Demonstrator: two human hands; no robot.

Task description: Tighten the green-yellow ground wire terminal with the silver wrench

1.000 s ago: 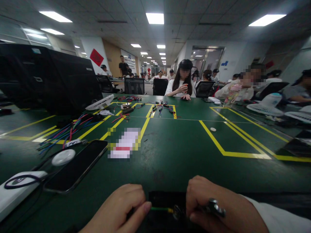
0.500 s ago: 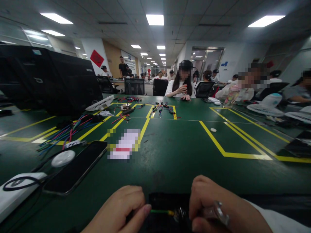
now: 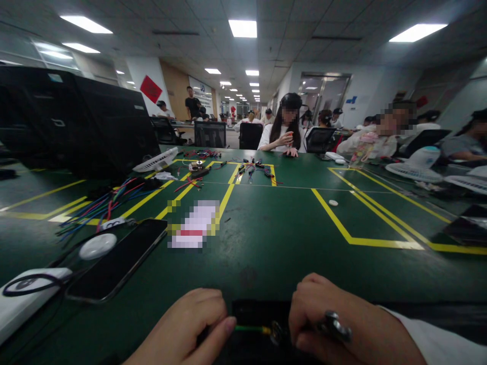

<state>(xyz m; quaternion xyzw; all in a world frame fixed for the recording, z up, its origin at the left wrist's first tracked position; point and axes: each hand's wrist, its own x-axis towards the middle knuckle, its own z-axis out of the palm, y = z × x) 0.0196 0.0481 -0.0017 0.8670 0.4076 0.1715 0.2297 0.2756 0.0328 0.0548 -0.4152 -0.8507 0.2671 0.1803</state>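
Observation:
My left hand (image 3: 201, 322) is at the bottom centre, thumb and fingers closed in a pinch on a green wire (image 3: 247, 328). The wire runs rightward from the thumb and has a yellow tip. That tip meets a small round metallic piece (image 3: 276, 333), too dark and blurred to name. Just right of the piece, my right hand (image 3: 323, 317) is curled around a shiny metal tool (image 3: 337, 326). One rounded end of the tool juts out behind the fist; its kind is hidden by the fingers. Beneath both hands lies a dark, flat surface (image 3: 251, 306).
Left of my hands lie a black phone (image 3: 117, 261), a white round disc (image 3: 98, 247), a white power strip (image 3: 32, 289) and a cord. Bundled coloured wires (image 3: 110, 203) spread near a black computer case (image 3: 76, 121). A person (image 3: 283, 129) sits across the green table (image 3: 274, 238).
My right hand and the metal tool have shifted slightly left, and the tool's end has turned. The left hand still pinches the wire; the wire's tip is a little farther left.

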